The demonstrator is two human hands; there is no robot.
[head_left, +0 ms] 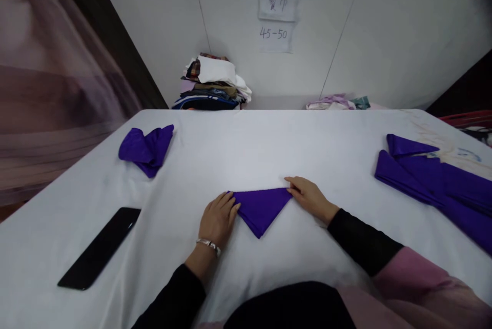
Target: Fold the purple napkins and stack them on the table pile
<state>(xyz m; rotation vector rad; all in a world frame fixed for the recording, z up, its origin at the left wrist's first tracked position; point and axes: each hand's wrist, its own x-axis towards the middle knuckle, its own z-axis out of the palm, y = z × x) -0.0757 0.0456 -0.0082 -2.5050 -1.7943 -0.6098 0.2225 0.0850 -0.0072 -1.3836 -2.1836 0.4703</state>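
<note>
Blk phone (100,248) flat nr L edge of tabletop (269,144). Purple cloth (263,208) mid-tabletop, toward near edge: flat folded triangle, plain, pt toward wearer, long straight side facing far edge. L hand (218,219): grip slack, thumb apart, fingers laid over L corner of cloth. R hand (310,200): grip nearly closed at R corner; pinch or press, can't tell. Spare purple cloths (418,180) by R edge; crumpled purple pc (144,148) nr far L corner. Clothes pile (211,88) past far edge.
</note>
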